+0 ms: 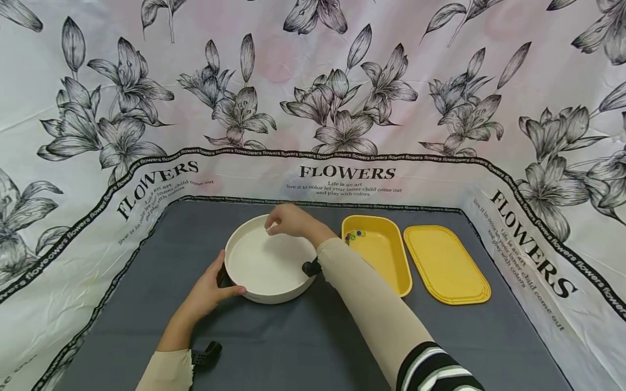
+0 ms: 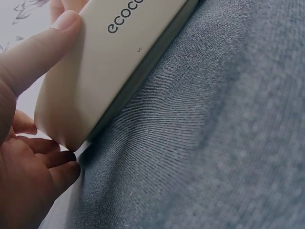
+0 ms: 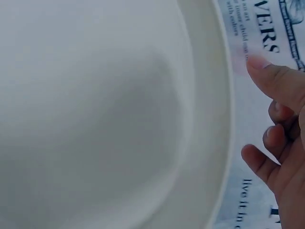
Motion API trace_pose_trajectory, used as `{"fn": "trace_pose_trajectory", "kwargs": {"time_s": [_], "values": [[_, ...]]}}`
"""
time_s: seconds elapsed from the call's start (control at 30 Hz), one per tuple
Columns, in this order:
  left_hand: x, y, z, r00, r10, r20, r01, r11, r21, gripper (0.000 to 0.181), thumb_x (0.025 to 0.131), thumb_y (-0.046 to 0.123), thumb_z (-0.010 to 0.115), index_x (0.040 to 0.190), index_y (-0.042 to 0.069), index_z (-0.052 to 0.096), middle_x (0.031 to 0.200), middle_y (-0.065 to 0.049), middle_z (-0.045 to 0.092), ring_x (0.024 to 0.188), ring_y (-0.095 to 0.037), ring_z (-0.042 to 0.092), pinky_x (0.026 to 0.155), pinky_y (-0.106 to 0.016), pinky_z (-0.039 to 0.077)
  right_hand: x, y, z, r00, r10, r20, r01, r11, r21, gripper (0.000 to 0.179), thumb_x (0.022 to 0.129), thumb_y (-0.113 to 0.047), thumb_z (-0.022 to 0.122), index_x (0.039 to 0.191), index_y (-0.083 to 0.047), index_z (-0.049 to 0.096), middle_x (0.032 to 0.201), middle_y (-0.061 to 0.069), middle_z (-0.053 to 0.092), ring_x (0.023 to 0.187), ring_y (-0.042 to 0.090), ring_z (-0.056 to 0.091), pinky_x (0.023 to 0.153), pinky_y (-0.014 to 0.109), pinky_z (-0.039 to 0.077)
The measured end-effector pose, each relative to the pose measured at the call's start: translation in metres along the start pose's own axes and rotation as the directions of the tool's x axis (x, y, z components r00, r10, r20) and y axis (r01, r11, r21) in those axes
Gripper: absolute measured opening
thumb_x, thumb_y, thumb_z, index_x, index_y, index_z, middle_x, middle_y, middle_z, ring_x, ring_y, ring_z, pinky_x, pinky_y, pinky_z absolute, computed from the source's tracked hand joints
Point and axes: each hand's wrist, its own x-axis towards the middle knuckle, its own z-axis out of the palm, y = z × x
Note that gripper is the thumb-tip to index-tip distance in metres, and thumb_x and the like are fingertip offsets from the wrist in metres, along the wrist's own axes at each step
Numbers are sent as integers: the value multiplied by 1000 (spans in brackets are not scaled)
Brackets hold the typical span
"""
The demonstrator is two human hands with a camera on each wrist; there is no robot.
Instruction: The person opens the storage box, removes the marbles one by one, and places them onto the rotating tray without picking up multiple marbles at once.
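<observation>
A round white dish (image 1: 266, 260) with a low wall lies on the grey cloth, its side printed "ecoco" in the left wrist view. My left hand (image 1: 210, 288) grips its left side, with the thumb (image 2: 45, 50) against the outer wall and the other fingers around the side and lower edge. Over the dish's far part hangs my right hand (image 1: 293, 221), fingers bent downward. In the right wrist view, this hand (image 3: 281, 129) has its thumb apart from the loosely curled fingers, and no object shows between them.
Right of the dish stands a yellow tray (image 1: 383, 255) with several small coloured beads (image 1: 354, 235) at its far left corner. The right forearm partly covers it. A flat yellow lid (image 1: 447, 265) lies farther right. Flower-printed fabric (image 1: 342, 108) rises behind the grey cloth (image 1: 274, 347).
</observation>
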Motion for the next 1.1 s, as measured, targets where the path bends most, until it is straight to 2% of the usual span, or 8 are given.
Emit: {"fn": "trace_pose_trajectory", "kwargs": {"time_s": [0.1, 0.27, 0.4, 0.53, 0.67, 0.93, 1.1], "values": [[-5, -4, -4, 1000, -7, -11, 7, 1000, 10, 129, 81, 39, 88, 165, 7, -5, 171, -19, 0, 156, -41, 17, 122, -58, 24, 12, -1, 13, 1000, -16, 18, 15, 1000, 17, 22, 97, -27, 74, 115, -16, 79, 103, -4, 66, 93, 14, 54, 82, 30, 48], [-3, -4, 0, 1000, -18, -14, 18, 999, 33, 129, 80, 40, 89, 164, 5, -3, 171, -19, 2, 156, -40, 18, 123, -58, 23, 15, 6, 22, 998, -6, 62, 4, 999, 40, 24, 97, -26, 73, 118, -14, 77, 99, -3, 65, 90, 14, 51, 79, 30, 46], [-4, -5, 0, 1000, -15, -21, 16, 999, 46, 129, 80, 41, 88, 165, 6, -2, 171, -18, 3, 156, -39, 15, 123, -59, 21, 17, 5, 24, 997, 27, 72, -30, 999, 40, 20, 97, -25, 74, 114, -16, 78, 95, -2, 63, 87, 14, 51, 75, 30, 45], [-2, -5, -1, 1000, -11, -21, 12, 999, 43, 129, 80, 41, 88, 165, 6, -2, 171, -18, 3, 157, -38, 13, 124, -58, 19, 19, 6, 23, 994, 73, 75, -77, 996, 49, 16, 96, -25, 75, 110, -19, 77, 93, -1, 61, 85, 15, 51, 73, 30, 45], [-1, -2, -2, 999, -21, -25, 22, 999, 42, 129, 80, 41, 88, 165, 7, -3, 171, -18, 2, 157, -38, 13, 124, -58, 19, 21, 8, 23, 994, 84, 74, -88, 995, 52, 15, 95, -25, 76, 109, -19, 77, 95, 0, 62, 86, 16, 52, 75, 31, 46], [-1, -1, -2, 999, -36, -24, 37, 999, 33, 130, 79, 41, 89, 165, 6, -2, 172, -16, 1, 158, -36, 10, 125, -57, 18, 19, 12, 16, 997, 38, 69, -40, 999, 32, 27, 96, -27, 75, 119, -13, 76, 108, -3, 67, 98, 17, 55, 89, 35, 49], [-1, -1, -2, 999, -34, -29, 35, 999, 34, 130, 78, 41, 89, 165, 6, 0, 172, -16, 1, 158, -36, 10, 125, -57, 18, 10, 12, 2, 1000, 0, 19, -1, 1000, 29, 24, 97, -28, 74, 117, -16, 77, 104, -3, 66, 96, 18, 54, 86, 34, 49]]}}
